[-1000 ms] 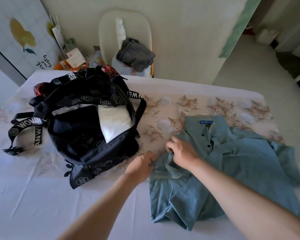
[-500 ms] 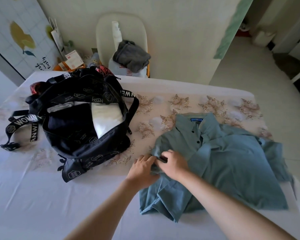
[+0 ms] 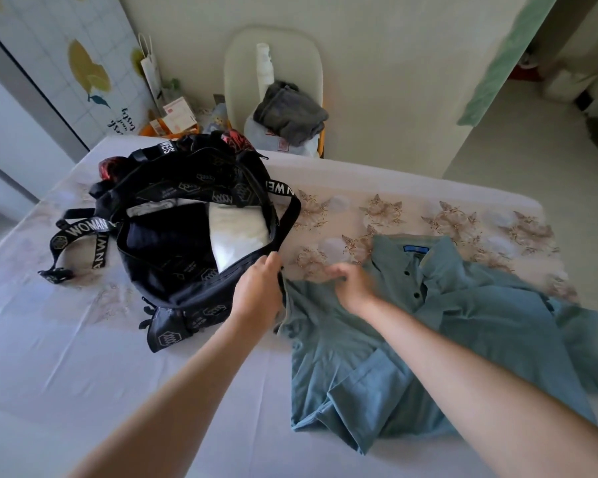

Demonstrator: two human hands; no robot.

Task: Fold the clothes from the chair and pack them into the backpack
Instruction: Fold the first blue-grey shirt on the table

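Note:
A teal polo shirt (image 3: 428, 339) lies face up and rumpled on the right half of the table, collar towards the far side. The open black backpack (image 3: 187, 270) lies to its left, with a white folded item (image 3: 237, 236) inside. My left hand (image 3: 259, 291) rests against the backpack's near right rim, between bag and shirt, its fingers fairly straight. My right hand (image 3: 349, 281) is blurred over the shirt's left shoulder, fingers loose and pointing left. On the chair (image 3: 235, 63) beyond the table sit a grey garment (image 3: 290, 113) and a pale one (image 3: 273, 141) beneath it.
The table (image 3: 66, 357) wears a white cloth with a floral band across the far side. The backpack's lettered straps (image 3: 83, 236) trail to the left. A white bottle (image 3: 265, 63) leans on the chair back. Paper bags and boxes (image 3: 173, 115) crowd the floor by the wall.
Both hands have let go of the shirt's left shoulder. My left hand moved left onto the backpack's rim. My right hand shifted up over the shoulder and loosened.

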